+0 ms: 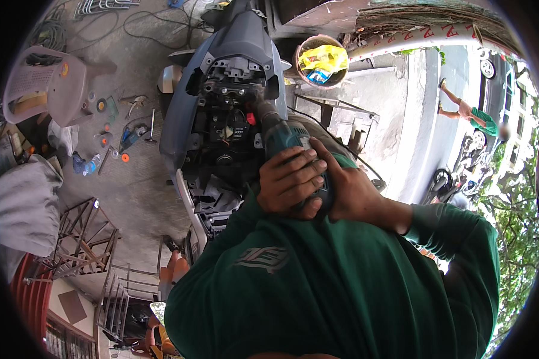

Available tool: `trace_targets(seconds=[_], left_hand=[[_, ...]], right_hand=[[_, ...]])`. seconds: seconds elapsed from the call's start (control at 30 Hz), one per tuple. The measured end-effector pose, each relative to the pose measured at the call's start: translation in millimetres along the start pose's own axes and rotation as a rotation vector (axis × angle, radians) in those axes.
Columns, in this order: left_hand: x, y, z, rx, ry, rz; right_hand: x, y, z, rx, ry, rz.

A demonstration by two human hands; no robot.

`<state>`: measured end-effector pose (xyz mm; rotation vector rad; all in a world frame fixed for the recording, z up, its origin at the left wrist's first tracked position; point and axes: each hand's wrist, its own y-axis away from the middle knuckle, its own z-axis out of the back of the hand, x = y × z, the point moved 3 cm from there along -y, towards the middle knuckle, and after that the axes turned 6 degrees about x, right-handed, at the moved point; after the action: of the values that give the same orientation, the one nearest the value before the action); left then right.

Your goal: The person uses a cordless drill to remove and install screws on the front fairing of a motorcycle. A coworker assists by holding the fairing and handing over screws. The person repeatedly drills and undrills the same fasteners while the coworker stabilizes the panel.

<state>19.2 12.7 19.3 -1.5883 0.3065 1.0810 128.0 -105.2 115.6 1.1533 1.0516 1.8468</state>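
Both my hands are wrapped around a teal power drill [284, 136] held close to my chest. My left hand [290, 181] lies over its rear body with the fingers curled around it. My right hand [348, 186] is closed on the drill from the right side, its fingers mostly hidden. The drill's dark front end points away from me, over the right side of an opened grey scooter [236, 42]. Just left of that end sits a small red part [251, 118]. The scooter's uncovered middle shows a black battery-like box [238, 131] and wiring. Where the drill's tip touches is unclear.
At the left, a plastic chair [39, 81] stands near scattered tools, a hammer [152, 127] and a water bottle [92, 164]. A bucket [321, 84] holding a yellow bag is beyond the drill. Another person [470, 115] is by the road at right, near a dark car [502, 84].
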Motion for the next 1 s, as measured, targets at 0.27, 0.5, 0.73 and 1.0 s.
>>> trace_targets(seconds=[0.27,0.5,0.73,1.0], left_hand=[[3.3,-4.4,6.4,-0.042,-0.003,-0.007],[0.7,-2.0,4.8,-0.07,-0.044,-0.023],[1.3,-4.7,2.1,-0.093,-0.039,-0.026],[1.9,-3.7,-2.5,-0.047,-0.038,-0.037]], right_hand=[[9.3,-4.7,5.4,0.007,0.003,-0.029],[14.2,-0.7,11.7,0.054,0.102,-0.001],[11.2,-2.2,13.3,0.045,0.092,-0.011],[-1.9,-2.4,5.5,0.028,0.073,0.047]])
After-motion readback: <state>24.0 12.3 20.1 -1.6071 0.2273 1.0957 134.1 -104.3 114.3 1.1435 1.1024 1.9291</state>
